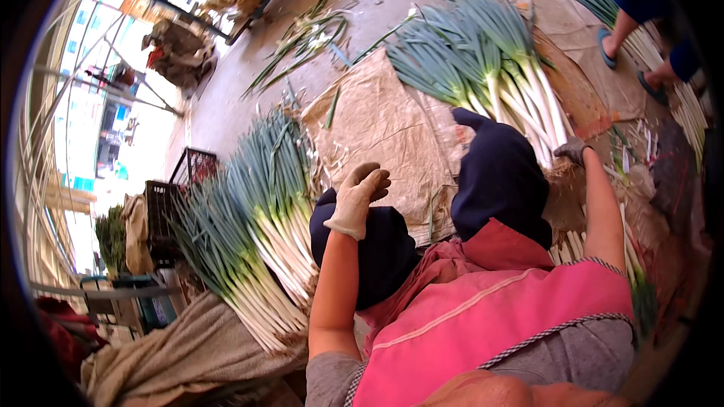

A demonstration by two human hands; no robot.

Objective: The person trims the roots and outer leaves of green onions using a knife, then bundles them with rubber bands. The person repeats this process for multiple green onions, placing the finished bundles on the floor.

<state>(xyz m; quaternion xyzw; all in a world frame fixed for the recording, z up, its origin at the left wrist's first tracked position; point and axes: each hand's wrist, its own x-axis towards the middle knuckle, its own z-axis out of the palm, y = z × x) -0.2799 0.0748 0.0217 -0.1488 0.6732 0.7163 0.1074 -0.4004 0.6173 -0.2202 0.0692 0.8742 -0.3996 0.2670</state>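
Note:
My left hand (362,195), in a pale work glove, is raised over my left knee. Its fingers are loosely bent and slightly apart, holding nothing. At the root end of a pile of long green onions (512,90), to the right of my right knee, is my right hand (573,150) in a dark grey glove. It touches the white stalk ends; whether its fingers close around a stalk is hidden. Another heap of green onions (266,226) lies by my left side, roots towards me. Between the two piles a tan woven sack (376,124) is spread on the floor.
Loose leaf trimmings (311,39) litter the concrete. Black plastic crates (161,220) stand at the left beyond a brown cloth (192,345). A loaded cart (249,0) is at the upper left. Another person's sandalled feet (611,48) are at the upper right beside more onions.

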